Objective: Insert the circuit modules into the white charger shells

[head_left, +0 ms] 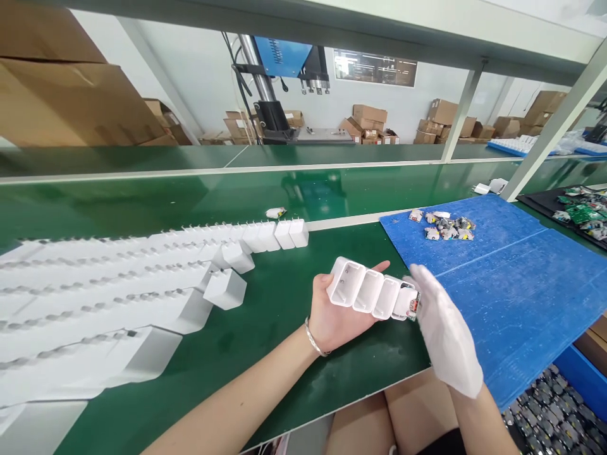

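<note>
My bare left hand is closed around a row of several white plastic charger housings, their open ends turned up toward me. In the housing at the right end of the row sits a small circuit board with a red part on it. My right hand, in a white glove, is beside that end with its fingers stretched out, at or very near the board. Its thumb is hidden. To the left, long rows of white housings stand on the green bench.
On the right, a blue sheet bears a cluster of small circuit assemblies. A black tray of green boards lies beyond it. Below right is a bin of dark parts. A shelf post rises at the bench's far right.
</note>
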{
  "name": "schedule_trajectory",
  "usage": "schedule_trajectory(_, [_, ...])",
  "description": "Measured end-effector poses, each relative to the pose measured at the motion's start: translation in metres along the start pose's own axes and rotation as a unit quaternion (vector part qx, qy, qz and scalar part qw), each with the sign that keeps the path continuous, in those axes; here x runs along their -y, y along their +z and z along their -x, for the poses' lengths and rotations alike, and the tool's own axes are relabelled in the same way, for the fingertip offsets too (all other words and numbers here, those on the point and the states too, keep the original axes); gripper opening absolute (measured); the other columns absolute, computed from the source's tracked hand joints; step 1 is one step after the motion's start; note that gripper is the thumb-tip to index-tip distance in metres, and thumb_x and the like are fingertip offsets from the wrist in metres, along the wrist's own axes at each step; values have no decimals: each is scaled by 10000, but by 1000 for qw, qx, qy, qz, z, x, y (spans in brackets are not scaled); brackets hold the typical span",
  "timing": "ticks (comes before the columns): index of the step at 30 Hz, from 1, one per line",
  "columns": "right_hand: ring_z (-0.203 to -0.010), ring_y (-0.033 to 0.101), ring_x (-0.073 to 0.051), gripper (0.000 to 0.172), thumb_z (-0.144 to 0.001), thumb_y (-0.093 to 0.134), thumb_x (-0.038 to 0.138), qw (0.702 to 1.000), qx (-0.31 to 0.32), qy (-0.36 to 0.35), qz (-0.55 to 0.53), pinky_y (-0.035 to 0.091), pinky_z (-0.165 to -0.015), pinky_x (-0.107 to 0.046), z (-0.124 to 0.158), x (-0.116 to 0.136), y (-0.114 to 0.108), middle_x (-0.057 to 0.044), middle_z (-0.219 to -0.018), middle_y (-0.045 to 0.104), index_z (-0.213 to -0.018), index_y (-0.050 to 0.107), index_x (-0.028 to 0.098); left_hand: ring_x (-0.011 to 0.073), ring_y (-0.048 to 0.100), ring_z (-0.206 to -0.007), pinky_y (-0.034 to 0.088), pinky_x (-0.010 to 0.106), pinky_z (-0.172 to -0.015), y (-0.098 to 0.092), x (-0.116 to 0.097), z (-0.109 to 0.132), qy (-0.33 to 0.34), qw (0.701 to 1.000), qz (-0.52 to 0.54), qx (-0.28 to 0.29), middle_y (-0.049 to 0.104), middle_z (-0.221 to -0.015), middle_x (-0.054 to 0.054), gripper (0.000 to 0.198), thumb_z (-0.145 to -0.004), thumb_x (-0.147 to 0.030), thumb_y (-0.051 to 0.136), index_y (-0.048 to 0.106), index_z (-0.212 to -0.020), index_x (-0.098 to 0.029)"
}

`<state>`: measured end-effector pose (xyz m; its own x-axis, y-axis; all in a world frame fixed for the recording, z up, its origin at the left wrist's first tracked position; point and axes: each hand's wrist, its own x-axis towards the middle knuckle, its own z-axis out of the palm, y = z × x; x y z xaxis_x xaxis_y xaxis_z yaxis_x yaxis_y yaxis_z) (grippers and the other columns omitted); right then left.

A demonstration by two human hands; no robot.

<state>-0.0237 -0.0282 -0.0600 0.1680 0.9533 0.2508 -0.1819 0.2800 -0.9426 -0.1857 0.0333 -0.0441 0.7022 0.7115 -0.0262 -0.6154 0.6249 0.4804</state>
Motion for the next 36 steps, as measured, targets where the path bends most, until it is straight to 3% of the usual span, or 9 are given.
schedule_trajectory(3, [-1106, 604, -269, 494, -862, 501, 524, 993, 36, 64, -90, 542, -882, -419, -9, -11, 10, -113, -1266, 590, -1230, 570, 202, 317, 507, -1011, 348, 453, -875, 3, 0, 0, -22, 999, 34, -6, 642, -1006, 124, 717, -608, -533, 474, 564, -1162, -87])
schedule_trajectory(11, [-1026, 648, -273, 517, -857, 449, 580, 996, 12, 82, -36, 579, -796, -390, -11, -14, 18, -99, -1153, 661, -1165, 627, 204, 277, 494, -948, 366, 389, -780, 4, 1, 1, -50, 997, 54, 26, 633, -998, 91, 679, -597, -566, 484, 598, -1087, -109])
schedule_trajectory(18, [-967, 669, -286, 549, -734, 663, 526, 987, -90, 113, -65, 576, -804, -405, -3, -14, 30, -121, -1095, 686, -1139, 644, 155, 274, 519, -946, 365, 390, -785, 0, 0, -1, -59, 996, 61, 30, 634, -993, 94, 530, -663, -534, 471, 626, -982, -140])
schedule_trajectory(21, [-1142, 578, -267, 516, -860, 521, 503, 995, -18, 94, -29, 510, -935, -434, 13, 7, 13, -107, -1290, 569, -1292, 534, 221, 305, 512, -1011, 372, 401, -803, -3, -2, -2, -52, 998, 40, 16, 640, -1010, 99, 576, -654, -567, 467, 629, -1016, -150])
schedule_trajectory(23, [-1204, 528, -263, 474, -887, 497, 460, 993, 13, 53, 100, 491, -959, -436, 18, 30, -11, -98, -1352, 513, -1310, 517, 248, 319, 509, -1030, 381, 407, -802, -4, -4, -2, -31, 999, 22, -13, 648, -1005, 96, 599, -639, -592, 460, 641, -1018, -164])
schedule_trajectory(25, [-1176, 552, -265, 423, -840, 584, 419, 961, -9, 4, 276, 489, -957, -432, 7, 51, -43, -91, -1287, 577, -1225, 595, 245, 320, 517, -1021, 392, 408, -786, -4, -6, -4, -15, 998, 11, -55, 656, -980, 98, 598, -633, -587, 455, 654, -1010, -167])
schedule_trajectory(28, [-1070, 618, -246, 372, -844, 550, 362, 879, -80, -54, 467, 497, -933, -411, -47, 60, -91, -103, -1199, 633, -1160, 627, 182, 314, 528, -1003, 399, 397, -746, -3, -8, -6, -8, 994, -3, -105, 657, -961, 98, 562, -674, -559, 413, 670, -977, -162])
schedule_trajectory(30, [-962, 654, -237, 374, -859, 463, 274, 789, -9, -75, 610, 516, -880, -411, -97, 51, -113, -130, -1144, 650, -1173, 615, 137, 316, 531, -993, 400, 387, -723, -3, -7, -8, -9, 993, -17, -115, 656, -961, 85, 556, -716, -549, 351, 677, -954, -167])
schedule_trajectory(36, [-1285, 412, -270, 520, -659, 618, 87, 708, 188, -123, 670, 322, -1084, -364, -196, 6, -106, -93, -1306, 554, -1172, 631, 176, 294, 561, -890, 424, 367, -647, -6, -8, -8, -5, 994, -29, -107, 660, -916, 112, 544, -696, -524, 389, 665, -975, -147])
